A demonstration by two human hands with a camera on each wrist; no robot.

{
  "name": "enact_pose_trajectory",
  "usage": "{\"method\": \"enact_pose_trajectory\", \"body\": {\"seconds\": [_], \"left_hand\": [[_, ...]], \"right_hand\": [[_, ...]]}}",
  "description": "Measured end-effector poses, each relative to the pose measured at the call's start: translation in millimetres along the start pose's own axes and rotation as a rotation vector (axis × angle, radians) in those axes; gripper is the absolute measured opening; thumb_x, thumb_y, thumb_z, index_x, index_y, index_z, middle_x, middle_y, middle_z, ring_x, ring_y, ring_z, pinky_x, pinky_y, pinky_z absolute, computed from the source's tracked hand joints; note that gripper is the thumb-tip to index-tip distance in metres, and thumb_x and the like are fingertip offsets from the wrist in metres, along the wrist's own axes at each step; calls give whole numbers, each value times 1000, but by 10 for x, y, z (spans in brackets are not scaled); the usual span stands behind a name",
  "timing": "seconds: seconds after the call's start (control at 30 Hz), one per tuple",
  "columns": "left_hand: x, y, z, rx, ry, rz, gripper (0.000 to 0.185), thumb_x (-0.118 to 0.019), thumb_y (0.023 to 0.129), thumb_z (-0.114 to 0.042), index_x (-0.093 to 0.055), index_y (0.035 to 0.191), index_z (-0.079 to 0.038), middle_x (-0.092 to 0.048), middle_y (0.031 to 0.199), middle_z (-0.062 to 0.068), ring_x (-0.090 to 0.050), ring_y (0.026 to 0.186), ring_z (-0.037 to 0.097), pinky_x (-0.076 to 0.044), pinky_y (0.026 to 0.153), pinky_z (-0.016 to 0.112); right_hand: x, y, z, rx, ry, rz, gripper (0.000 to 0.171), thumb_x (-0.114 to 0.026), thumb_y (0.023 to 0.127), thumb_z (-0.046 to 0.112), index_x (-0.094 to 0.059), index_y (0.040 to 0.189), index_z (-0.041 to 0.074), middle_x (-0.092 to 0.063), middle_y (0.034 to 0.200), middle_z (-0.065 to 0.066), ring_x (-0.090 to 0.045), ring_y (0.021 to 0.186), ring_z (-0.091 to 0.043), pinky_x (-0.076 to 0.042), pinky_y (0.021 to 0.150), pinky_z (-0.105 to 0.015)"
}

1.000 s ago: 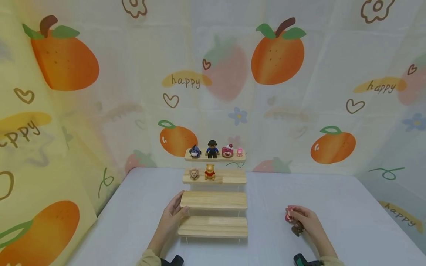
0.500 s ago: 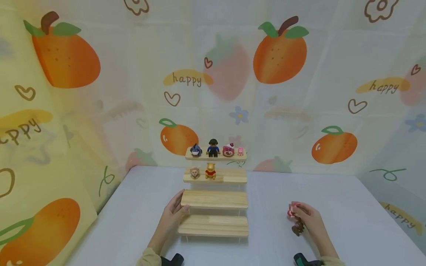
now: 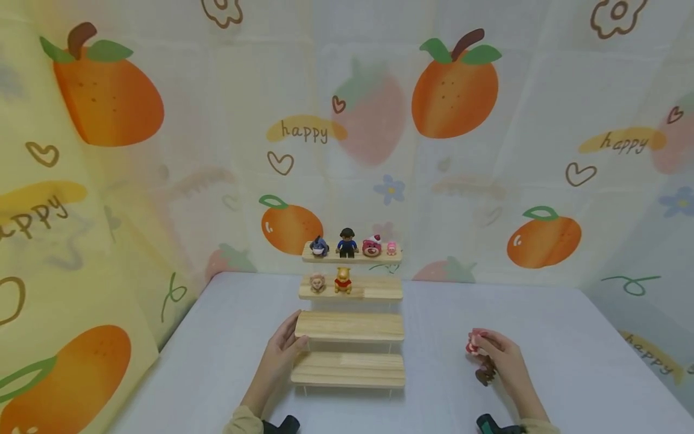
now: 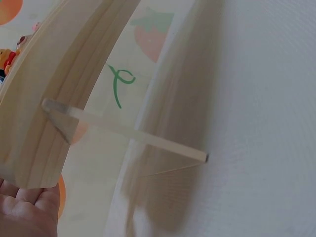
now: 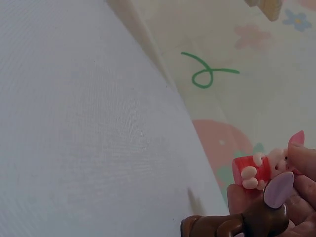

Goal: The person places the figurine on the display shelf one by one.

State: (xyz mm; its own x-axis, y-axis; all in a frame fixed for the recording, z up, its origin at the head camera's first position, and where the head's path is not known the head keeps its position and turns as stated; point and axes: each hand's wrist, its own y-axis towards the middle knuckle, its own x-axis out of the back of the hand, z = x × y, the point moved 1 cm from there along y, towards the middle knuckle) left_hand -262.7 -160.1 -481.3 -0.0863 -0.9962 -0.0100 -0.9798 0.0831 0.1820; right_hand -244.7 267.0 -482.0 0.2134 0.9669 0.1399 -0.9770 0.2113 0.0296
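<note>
My left hand (image 3: 279, 346) grips the left end of a tiered wooden display shelf (image 3: 349, 326), thumb in front and fingers behind, at the second tier from the front. In the left wrist view, part of that hand (image 4: 27, 210) shows at the end of a board (image 4: 64, 74). On the right, my right hand (image 3: 501, 355) holds two toy figurines above the white surface. One is a pink piglet figurine (image 5: 264, 168) in red, pinched at its head by the thumb. The other is a brown big-eared animal figurine (image 5: 252, 219), held lower in the same hand.
The top tier bears a donkey figurine (image 3: 319, 246), a doll in blue (image 3: 347, 243), a pink bear (image 3: 372, 246) and a small pink figurine (image 3: 391, 248). A lion-like figurine (image 3: 317, 283) and a yellow bear (image 3: 343, 281) sit one tier below. Printed cloth (image 3: 461, 199) hangs behind.
My right hand has risen slightly with both figurines, and the pink one shows more fully. My left hand stays on the shelf.
</note>
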Motion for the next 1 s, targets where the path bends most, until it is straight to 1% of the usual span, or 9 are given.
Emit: {"method": "enact_pose_trajectory", "body": {"seconds": [0.1, 0.2, 0.3, 0.4, 0.53, 0.6, 0.73, 0.87, 1.0], "left_hand": [[6, 9, -16, -6, 3, 7, 64, -63, 85, -16, -30, 137, -1, -29, 140, 15, -29, 126, 25, -29, 98, 23], [10, 18, -20, -31, -8, 12, 61, -62, 85, -15, -31, 137, -2, -29, 140, 16, -30, 126, 26, -30, 98, 24], [16, 33, 1, -75, 4, -1, 59, -61, 86, -14, -33, 136, -2, -30, 139, 18, -32, 124, 25, -32, 96, 23], [24, 37, 6, -51, 23, -12, 61, -63, 85, -16, -33, 136, -2, -30, 139, 18, -32, 125, 25, -32, 96, 23], [30, 17, -6, 16, 17, -7, 64, -64, 84, -18, -31, 137, -3, -28, 141, 15, -30, 126, 25, -31, 97, 23], [25, 7, -3, 13, 17, -7, 64, -63, 84, -16, -31, 137, -2, -28, 141, 15, -29, 126, 25, -30, 97, 23], [16, -3, -2, 3, 7, 1, 63, -62, 85, -14, -30, 137, 0, -28, 141, 15, -29, 126, 25, -29, 98, 23], [13, 2, -8, 5, 9, -2, 63, -63, 85, -15, -30, 137, 0, -29, 140, 16, -29, 126, 26, -29, 98, 23], [3, 2, 1, 0, 13, -8, 62, -62, 85, -14, -31, 136, 0, -30, 140, 16, -29, 126, 26, -28, 98, 24]], "right_hand": [[-26, -3, 21, 7, 9, 6, 44, -60, 87, 16, -48, 114, -16, -64, 95, -5, -61, 76, -8, -54, 64, -26], [-57, 0, 50, 24, 14, 12, 42, -60, 87, 14, -49, 114, -16, -63, 100, -13, -61, 77, -9, -54, 67, -26], [-79, 5, 84, 43, -15, 14, 40, -60, 87, 15, -51, 113, -15, -61, 102, -18, -61, 77, -9, -54, 64, -25], [-91, 4, 109, 51, -39, 10, 39, -61, 87, 15, -53, 111, -14, -61, 102, -19, -61, 76, -9, -54, 64, -25], [-87, 1, 121, 54, -61, 2, 39, -62, 86, 17, -54, 110, -12, -61, 102, -19, -61, 75, -10, -54, 65, -27], [-76, 4, 122, 64, -62, 2, 39, -62, 86, 18, -55, 110, -12, -61, 103, -20, -62, 76, -11, -54, 66, -28], [-65, 23, 133, 87, -45, -9, 41, -63, 85, 22, -56, 109, -11, -62, 103, -18, -61, 77, -11, -54, 67, -28], [-88, 43, 155, 85, -2, -21, 45, -64, 84, 24, -55, 109, -11, -64, 101, -9, -62, 78, -11, -54, 67, -27], [-102, 46, 203, 86, -2, -25, 46, -63, 85, 28, -55, 111, -9, -64, 99, -4, -62, 79, -11, -54, 68, -27]]}}
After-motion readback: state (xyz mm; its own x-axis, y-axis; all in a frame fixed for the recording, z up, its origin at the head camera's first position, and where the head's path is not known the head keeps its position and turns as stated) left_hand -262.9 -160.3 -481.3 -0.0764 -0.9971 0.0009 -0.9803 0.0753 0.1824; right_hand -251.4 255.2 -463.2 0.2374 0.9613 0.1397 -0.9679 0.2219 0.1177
